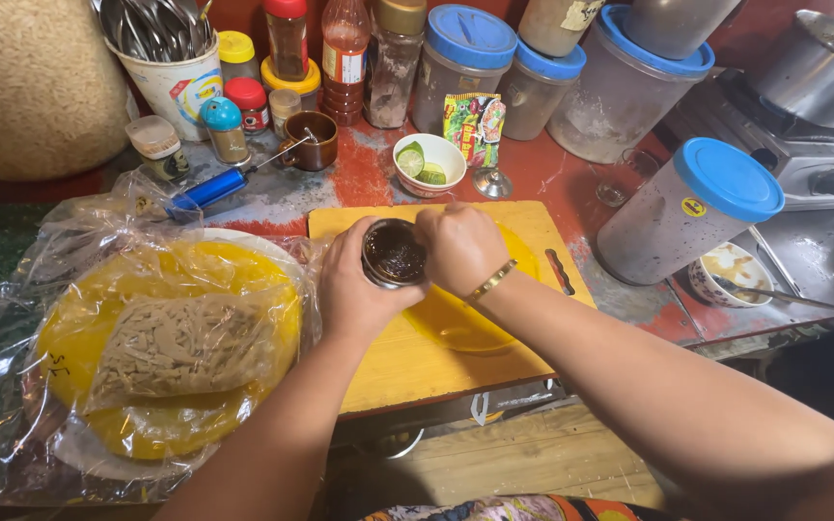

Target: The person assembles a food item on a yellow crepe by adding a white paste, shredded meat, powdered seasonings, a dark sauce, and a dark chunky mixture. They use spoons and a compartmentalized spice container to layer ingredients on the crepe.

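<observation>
– Where's the jar?
– I see the small jar (394,254) of dark paste above the yellow cutting board (417,357), left hand (354,289) wrapped tight round it.
– The right?
– My right hand (458,246) curls over its rim, fingers closed; lime bowl (429,164) just beyond the board

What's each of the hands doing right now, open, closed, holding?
Left hand: closed around a small jar of dark paste, over the yellow plate.
Right hand: fingers curled at the jar's rim; whether it grips anything cannot be told.
</observation>
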